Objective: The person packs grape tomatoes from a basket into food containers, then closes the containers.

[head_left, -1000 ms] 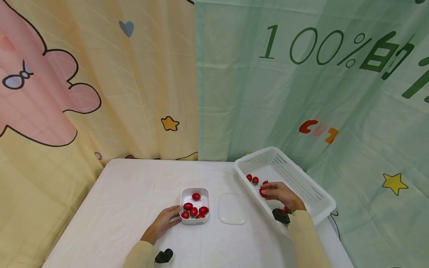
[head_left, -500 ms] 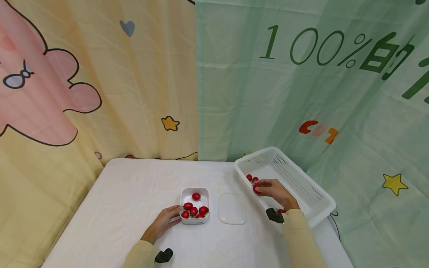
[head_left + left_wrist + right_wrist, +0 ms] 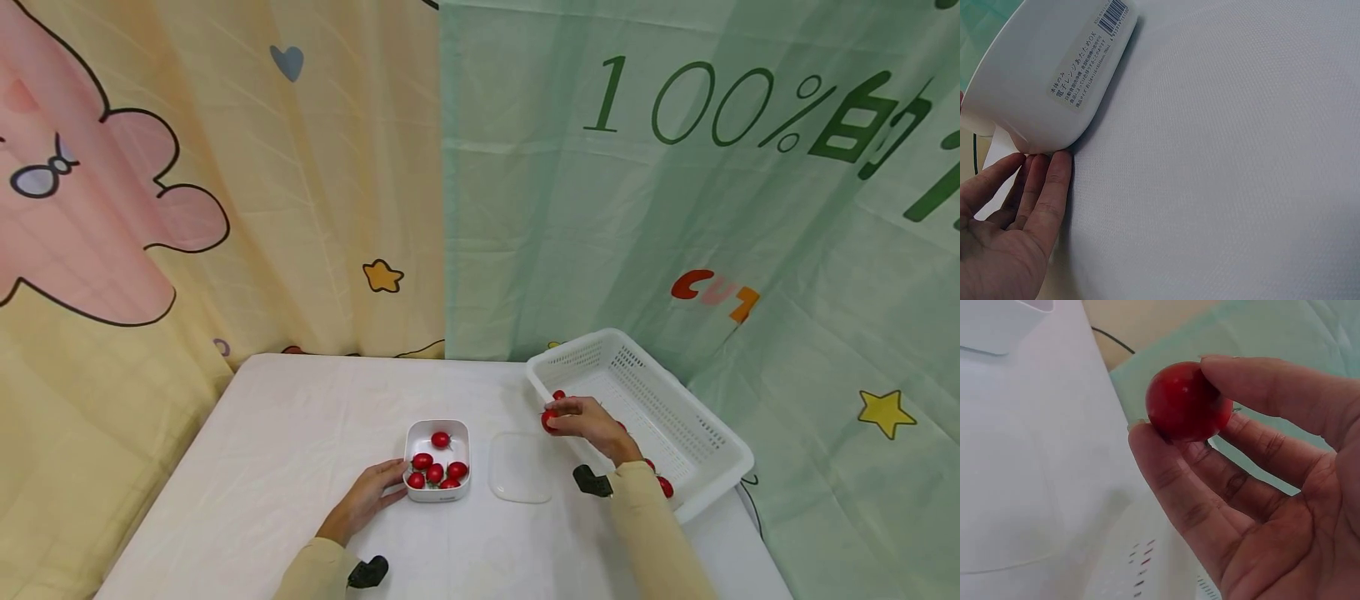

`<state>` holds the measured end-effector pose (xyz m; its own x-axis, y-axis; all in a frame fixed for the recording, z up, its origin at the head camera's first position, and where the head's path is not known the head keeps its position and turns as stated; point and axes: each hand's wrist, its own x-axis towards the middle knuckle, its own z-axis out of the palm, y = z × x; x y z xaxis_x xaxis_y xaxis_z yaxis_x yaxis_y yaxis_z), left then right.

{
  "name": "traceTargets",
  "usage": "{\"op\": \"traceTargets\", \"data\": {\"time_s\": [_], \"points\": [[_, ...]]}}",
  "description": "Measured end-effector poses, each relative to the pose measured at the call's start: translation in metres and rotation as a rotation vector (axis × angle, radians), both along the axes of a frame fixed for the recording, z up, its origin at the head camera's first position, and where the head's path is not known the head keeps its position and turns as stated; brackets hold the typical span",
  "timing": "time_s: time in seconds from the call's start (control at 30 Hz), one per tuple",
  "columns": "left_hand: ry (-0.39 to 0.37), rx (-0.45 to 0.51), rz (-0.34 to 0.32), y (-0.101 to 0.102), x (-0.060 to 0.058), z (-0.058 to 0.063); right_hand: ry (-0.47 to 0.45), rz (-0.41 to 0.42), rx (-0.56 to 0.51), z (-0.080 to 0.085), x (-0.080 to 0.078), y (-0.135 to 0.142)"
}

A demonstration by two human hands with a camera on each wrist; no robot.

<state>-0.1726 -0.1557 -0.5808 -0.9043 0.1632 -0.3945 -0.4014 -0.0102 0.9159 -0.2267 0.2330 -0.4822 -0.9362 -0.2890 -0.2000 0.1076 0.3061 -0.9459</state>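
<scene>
In the head view, my right hand [image 3: 588,425] pinches a red cherry tomato [image 3: 550,421] between thumb and fingers above the left rim of the white basket [image 3: 660,375]. The right wrist view shows this tomato [image 3: 1182,403] up close at the fingertips. My left hand [image 3: 367,498] touches the left side of a small white container [image 3: 438,495] with fairly straight fingers. In the left wrist view, the fingertips [image 3: 1057,159] rest against its lower corner, beside a printed label [image 3: 1088,53]. Several cherry tomatoes [image 3: 435,473] lie inside this container.
A translucent lid [image 3: 520,468] lies flat between the container and the basket. More cherry tomatoes [image 3: 665,486] lie in the basket, partly hidden by the right arm. A white cloth [image 3: 315,417] covers the table, and curtains [image 3: 525,208] hang behind it.
My right hand has carried the tomato leftward, from inside the basket to its left rim. Tomatoes behind the right forearm have come into view. The left hand and container stay in place.
</scene>
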Motion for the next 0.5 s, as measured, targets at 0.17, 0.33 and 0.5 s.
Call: {"op": "traceTargets", "data": {"time_s": [0.17, 0.33, 0.5], "points": [[-0.006, 0.000, 0.012, 0.001, 0.000, 0.000, 0.012, 0.014, 0.010, -0.002, -0.003, -0.016], [-0.007, -0.002, 0.013, 0.001, 0.000, 0.001, 0.008, 0.035, 0.018, -0.006, -0.006, -0.031], [-0.010, -0.001, 0.015, 0.001, 0.000, 0.000, -0.027, 0.063, -0.013, -0.012, -0.008, -0.050]]}}
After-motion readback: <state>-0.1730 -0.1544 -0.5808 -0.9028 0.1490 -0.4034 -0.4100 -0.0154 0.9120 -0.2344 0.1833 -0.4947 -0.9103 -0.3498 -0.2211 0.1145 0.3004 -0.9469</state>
